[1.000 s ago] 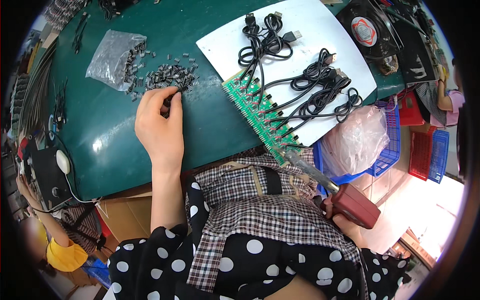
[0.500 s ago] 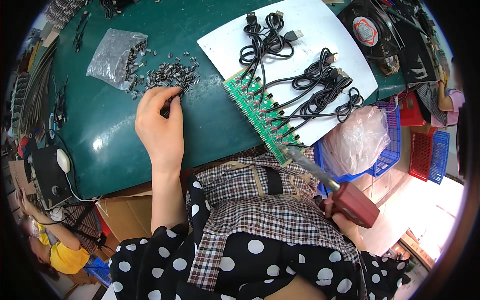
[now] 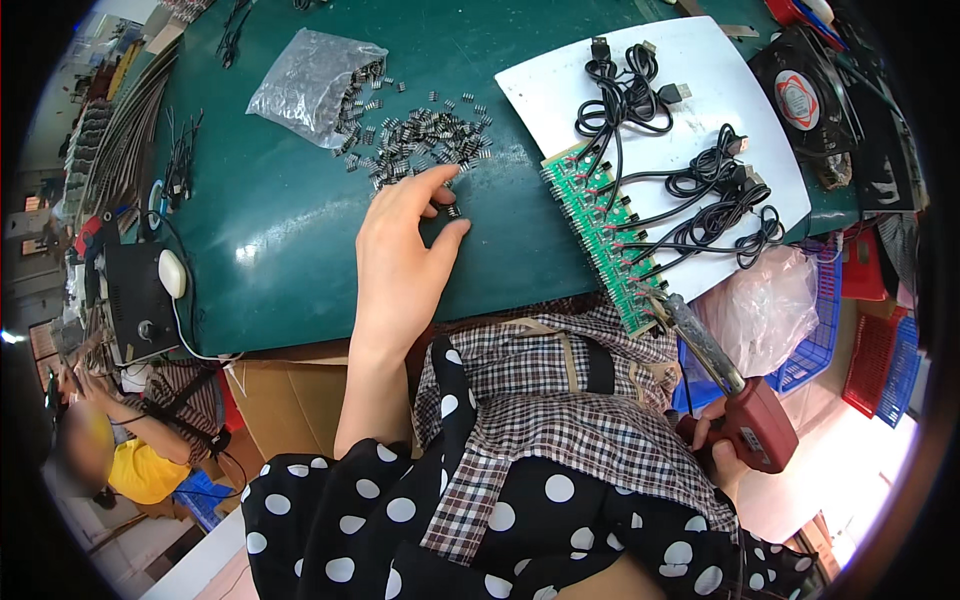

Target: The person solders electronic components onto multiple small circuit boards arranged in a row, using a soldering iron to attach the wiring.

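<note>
My left hand (image 3: 405, 235) is at the near edge of a pile of small black pin connectors (image 3: 420, 140), its thumb and fingers apart. One small connector (image 3: 453, 211) shows in the gap by the thumb tip; I cannot tell whether a finger touches it. My right hand (image 3: 722, 462) is closed round the dark red handle of a soldering gun (image 3: 765, 430). The gun's metal barrel points up and left, its tip by the near end of a green circuit board strip (image 3: 600, 230). Black USB cables (image 3: 690, 190) run from the board.
A white sheet (image 3: 535, 85) lies under the cables. A clear plastic bag (image 3: 310, 90) spills connectors. A black fan (image 3: 800, 95) stands at the far right. A blue basket (image 3: 815, 350) with plastic bags sits right of the table. Another person in yellow (image 3: 145, 470) works at the left.
The whole view has shifted, so the table and things appear farther right. My left thumb and fingers have spread apart at the pile. The soldering gun stays in my right hand.
</note>
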`<act>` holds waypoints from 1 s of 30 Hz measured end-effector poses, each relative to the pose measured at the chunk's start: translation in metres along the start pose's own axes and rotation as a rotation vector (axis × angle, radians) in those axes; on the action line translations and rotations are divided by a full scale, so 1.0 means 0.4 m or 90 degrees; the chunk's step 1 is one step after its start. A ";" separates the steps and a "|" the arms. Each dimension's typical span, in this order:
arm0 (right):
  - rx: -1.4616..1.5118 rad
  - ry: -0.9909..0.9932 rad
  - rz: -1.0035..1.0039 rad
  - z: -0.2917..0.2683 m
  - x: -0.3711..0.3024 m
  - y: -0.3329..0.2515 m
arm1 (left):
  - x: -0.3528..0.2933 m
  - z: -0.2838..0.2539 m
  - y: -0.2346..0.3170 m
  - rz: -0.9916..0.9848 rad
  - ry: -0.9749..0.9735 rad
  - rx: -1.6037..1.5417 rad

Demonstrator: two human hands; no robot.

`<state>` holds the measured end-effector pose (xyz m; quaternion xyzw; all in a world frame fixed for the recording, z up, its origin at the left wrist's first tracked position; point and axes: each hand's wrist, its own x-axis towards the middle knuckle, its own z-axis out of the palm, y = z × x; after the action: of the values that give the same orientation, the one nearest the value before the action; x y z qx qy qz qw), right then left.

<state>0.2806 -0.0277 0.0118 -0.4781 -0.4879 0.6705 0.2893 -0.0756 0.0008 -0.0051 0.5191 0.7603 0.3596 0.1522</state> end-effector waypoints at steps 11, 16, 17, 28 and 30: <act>0.068 0.062 -0.082 0.016 0.000 0.026 | -0.004 -0.023 -0.020 0.079 0.025 0.089; 0.111 0.002 -0.056 -0.078 -0.031 0.100 | -0.009 -0.002 -0.026 0.097 0.011 0.078; 0.109 -0.007 -0.055 -0.096 -0.028 0.115 | -0.011 -0.003 -0.026 0.105 0.007 0.092; 0.083 0.067 -0.105 0.011 0.002 0.031 | -0.035 -0.040 -0.017 -0.103 0.000 -0.113; 0.079 0.024 -0.150 0.003 0.007 0.042 | -0.036 -0.030 -0.013 -0.074 -0.015 -0.103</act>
<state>0.2799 -0.0317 -0.0048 -0.4114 -0.4924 0.6519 0.4042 -0.0805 -0.0178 -0.0026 0.4640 0.7561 0.4041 0.2229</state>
